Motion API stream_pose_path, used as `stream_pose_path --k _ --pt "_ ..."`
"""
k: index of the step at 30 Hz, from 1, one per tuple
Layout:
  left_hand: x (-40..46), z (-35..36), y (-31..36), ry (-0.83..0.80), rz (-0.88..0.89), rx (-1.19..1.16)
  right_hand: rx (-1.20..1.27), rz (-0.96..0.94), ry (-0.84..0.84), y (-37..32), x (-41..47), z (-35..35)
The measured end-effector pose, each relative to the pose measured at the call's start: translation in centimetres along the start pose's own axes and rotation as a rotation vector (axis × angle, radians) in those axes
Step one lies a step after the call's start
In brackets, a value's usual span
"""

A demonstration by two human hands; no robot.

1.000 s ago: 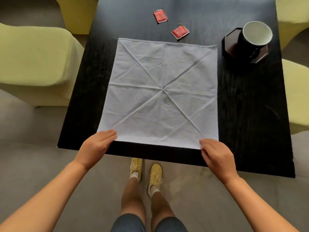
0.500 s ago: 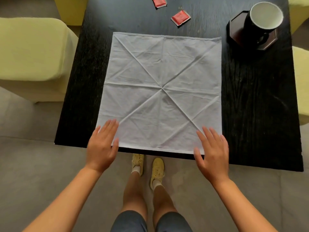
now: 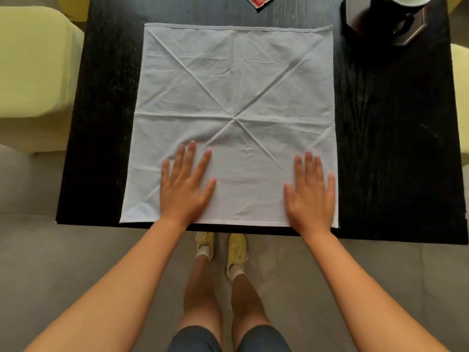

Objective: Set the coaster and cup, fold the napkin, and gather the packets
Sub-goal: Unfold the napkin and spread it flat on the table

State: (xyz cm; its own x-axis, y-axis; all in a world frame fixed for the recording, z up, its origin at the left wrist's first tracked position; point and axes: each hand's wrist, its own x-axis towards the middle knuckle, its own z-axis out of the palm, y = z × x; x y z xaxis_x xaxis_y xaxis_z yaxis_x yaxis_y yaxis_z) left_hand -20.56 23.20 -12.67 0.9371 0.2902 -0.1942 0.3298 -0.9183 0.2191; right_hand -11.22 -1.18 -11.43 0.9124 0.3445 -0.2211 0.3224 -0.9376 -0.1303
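A white cloth napkin (image 3: pixel 236 97) lies spread flat on the black table (image 3: pixel 396 148), with star-shaped crease lines meeting at its middle. My left hand (image 3: pixel 186 186) rests palm down on its near left part, fingers apart. My right hand (image 3: pixel 309 194) lies flat on its near right part, fingers spread. At the far right corner a dark cup (image 3: pixel 396 6) stands on a dark hexagonal coaster (image 3: pixel 411 34), both cut off by the top edge. One red packet (image 3: pixel 258 0) shows partly at the top edge beyond the napkin.
Pale yellow-green chairs stand at the left (image 3: pixel 33 72) and right (image 3: pixel 460 97) of the table. The table's near edge (image 3: pixel 228 228) runs just under my wrists. Below it are the grey floor and my legs in yellow shoes (image 3: pixel 236 250).
Both hands have moved forward from the napkin's near corners onto the cloth and now lie flat on it. The view has tilted down, pushing cup and packets to the top edge.
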Motion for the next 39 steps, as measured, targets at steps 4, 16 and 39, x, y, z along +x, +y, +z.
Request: stream_pose_path --k 4,16,39 --pt "-1.7 -1.6 -6.3 -0.035 -0.156 0.0 -0.094 0.128 -0.014 4.6 -0.1 -1.8" --pt "11.9 -1.5 5.1 0.043 0.056 -0.033 -0.028 -0.168 0.015 -9.7 13.1 -1.7" --pt "26.5 -4.5 -0.9 0.102 0.177 -0.001 -0.001 -0.137 0.112 -4.7 28.1 -4.7"
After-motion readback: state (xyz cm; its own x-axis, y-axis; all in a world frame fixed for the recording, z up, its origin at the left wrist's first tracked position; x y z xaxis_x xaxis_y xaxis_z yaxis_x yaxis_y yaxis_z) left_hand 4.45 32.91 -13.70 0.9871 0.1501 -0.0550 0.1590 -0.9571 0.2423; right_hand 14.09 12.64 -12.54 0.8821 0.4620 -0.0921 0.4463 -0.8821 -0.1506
